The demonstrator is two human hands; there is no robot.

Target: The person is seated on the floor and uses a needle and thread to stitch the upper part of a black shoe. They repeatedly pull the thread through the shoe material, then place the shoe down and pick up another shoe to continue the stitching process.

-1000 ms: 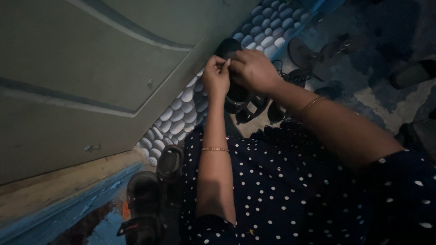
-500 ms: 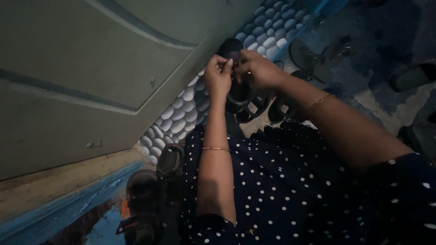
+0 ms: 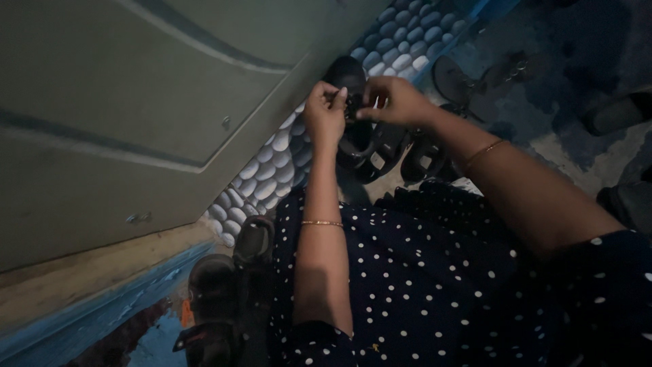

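Hands pinching small dark item above sandals
L hand (image 3: 324,112) & R hand (image 3: 394,100) close together, fingertips clamped on small dark object (image 3: 352,107); prob light, easily dropped, too dim to identify; black sandals (image 3: 367,146) below.

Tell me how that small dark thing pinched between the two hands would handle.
Probably light: the left hand and right hand hold the small dark thing with fingertips alone. Likely easy to drop, being that small. Its stiffness is unclear in the dim light.
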